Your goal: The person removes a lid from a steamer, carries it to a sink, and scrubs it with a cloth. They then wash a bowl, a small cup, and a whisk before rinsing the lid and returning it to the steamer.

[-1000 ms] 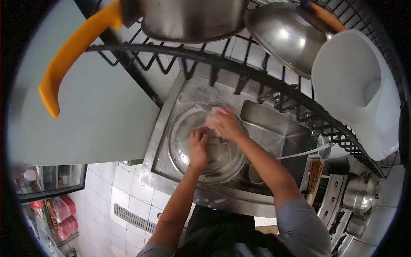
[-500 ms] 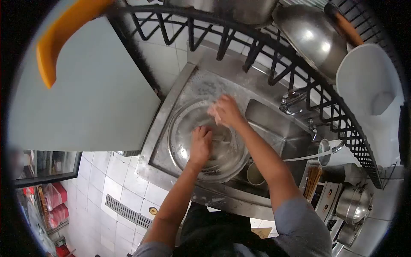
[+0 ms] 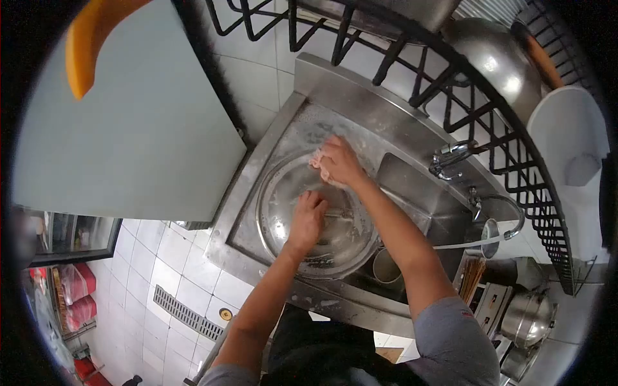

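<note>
A large round metal lid (image 3: pixel 277 222), wet and streaked, lies on the steel drainboard beside the sink basin. Near its middle, my left hand (image 3: pixel 308 219) has its fingers curled round the lid's handle, part of which shows to the right of the fingers. My right hand (image 3: pixel 341 162) is closed on a crumpled pinkish cloth (image 3: pixel 317 157) at the lid's far rim. Most of the cloth is hidden under the fingers.
To the right is the sink basin (image 3: pixel 412 183), with a round container (image 3: pixel 386 265) in its near part. Taps (image 3: pixel 450 157) and a hose (image 3: pixel 467 244) stand behind. A black wire rack (image 3: pixel 444 83) with pans overhangs the far side; a pale cabinet (image 3: pixel 141 128) borders the left.
My right hand has shifted slightly along the lid's far rim with the cloth. My left hand stays at the lid's middle. The camera view has tilted a little.
</note>
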The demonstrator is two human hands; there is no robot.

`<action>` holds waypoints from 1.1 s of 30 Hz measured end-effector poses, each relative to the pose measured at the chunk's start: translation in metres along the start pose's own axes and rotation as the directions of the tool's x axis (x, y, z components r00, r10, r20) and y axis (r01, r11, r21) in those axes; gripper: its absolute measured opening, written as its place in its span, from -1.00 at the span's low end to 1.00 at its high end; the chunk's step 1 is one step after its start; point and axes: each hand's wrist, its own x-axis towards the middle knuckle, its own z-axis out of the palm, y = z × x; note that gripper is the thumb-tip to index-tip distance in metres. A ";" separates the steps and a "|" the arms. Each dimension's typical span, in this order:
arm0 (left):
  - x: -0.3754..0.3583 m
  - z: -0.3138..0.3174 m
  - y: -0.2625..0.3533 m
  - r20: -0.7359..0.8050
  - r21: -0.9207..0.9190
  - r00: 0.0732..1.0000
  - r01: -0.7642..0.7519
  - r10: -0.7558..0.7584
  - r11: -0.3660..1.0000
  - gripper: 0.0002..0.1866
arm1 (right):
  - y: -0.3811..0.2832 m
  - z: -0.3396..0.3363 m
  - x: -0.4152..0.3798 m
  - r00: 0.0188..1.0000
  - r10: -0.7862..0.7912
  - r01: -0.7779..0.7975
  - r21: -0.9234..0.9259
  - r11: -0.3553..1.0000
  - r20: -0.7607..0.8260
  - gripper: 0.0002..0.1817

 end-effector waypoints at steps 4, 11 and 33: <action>0.001 -0.005 0.003 -0.019 0.042 0.999 0.050 -0.049 0.998 -0.83 | -0.036 -0.034 -0.115 1.000 -0.016 0.015 -0.052 0.999 -0.012 -0.84; 0.000 -0.002 -0.004 -0.038 -0.079 0.998 -0.056 0.053 0.995 -0.77 | -0.020 -0.030 -0.081 0.997 0.051 -0.049 -0.036 0.998 0.056 -0.77; 0.009 0.006 -0.016 -0.202 0.150 0.974 0.133 -0.102 0.980 -0.65 | -0.086 -0.023 -0.187 0.943 0.305 -0.287 0.141 0.947 -0.129 -0.78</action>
